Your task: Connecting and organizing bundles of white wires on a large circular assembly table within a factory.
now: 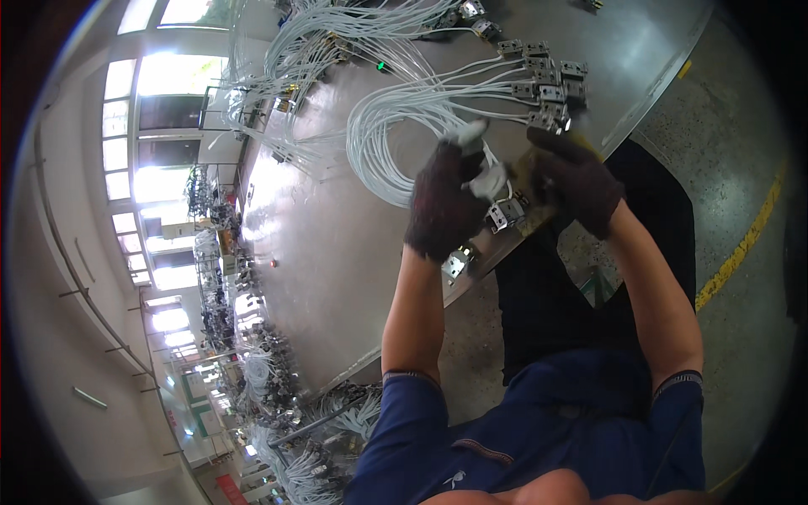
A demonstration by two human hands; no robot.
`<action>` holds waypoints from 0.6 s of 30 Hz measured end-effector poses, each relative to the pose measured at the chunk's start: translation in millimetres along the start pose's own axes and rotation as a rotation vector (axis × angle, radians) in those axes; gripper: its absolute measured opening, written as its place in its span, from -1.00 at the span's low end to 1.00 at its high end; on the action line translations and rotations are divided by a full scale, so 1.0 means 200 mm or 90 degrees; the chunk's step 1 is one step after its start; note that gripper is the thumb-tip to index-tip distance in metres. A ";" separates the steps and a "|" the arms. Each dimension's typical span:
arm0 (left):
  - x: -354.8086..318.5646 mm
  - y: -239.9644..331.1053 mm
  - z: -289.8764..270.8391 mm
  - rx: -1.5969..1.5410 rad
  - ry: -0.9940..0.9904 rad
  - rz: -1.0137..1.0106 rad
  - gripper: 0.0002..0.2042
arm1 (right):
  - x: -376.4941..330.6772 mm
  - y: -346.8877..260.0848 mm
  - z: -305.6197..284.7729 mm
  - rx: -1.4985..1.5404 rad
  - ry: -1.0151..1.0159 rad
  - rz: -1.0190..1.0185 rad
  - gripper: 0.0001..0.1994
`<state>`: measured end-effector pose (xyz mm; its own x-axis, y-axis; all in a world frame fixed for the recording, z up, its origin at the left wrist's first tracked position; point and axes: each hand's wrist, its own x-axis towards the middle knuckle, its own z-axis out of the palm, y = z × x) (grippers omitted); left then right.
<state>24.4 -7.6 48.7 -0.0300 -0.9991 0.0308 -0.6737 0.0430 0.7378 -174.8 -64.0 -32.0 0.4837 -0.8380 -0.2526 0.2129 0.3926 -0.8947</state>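
Observation:
My left hand (444, 202), in a dark glove with pale fingertips, is closed around white cable at the near side of a coil of white cables (370, 143). Across from it, my right hand (581, 181), also dark-gloved, has its fingers bent inward beside a blurred yellow-brown patch (528, 172). What those fingers hold, if anything, is too smeared to make out. Just below the hands, a metal connector (505, 215) lies by the table edge, and another metal piece (457, 265) sits under my left wrist. Several metal connectors (547, 84) are bunched at the coil's cable ends.
The grey metal table (320, 278) ends in a near edge by my legs. More white cable bundles (337, 38) lie at its far side, with a small green item (381, 66) among them. Racks of hanging cables (261, 370) stand to the left. A yellow line (741, 244) marks the floor.

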 end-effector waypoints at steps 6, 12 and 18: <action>-0.23 0.00 0.09 0.444 -0.098 0.200 -0.48 | -0.02 -0.05 -0.06 -0.038 -0.031 0.048 -0.38; -0.14 -0.04 0.05 0.352 -0.182 0.120 -0.61 | -0.08 0.00 -0.09 -0.055 -0.008 0.011 -0.39; -0.14 -0.02 0.08 0.365 -0.051 0.154 -0.65 | -0.26 0.18 -0.15 -0.036 0.040 -0.006 -0.49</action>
<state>17.0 19.2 34.6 -0.2713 -0.9589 0.0836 -0.9295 0.2835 0.2360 -218.9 -17.4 -61.4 0.4267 -0.8646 -0.2653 0.1680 0.3640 -0.9161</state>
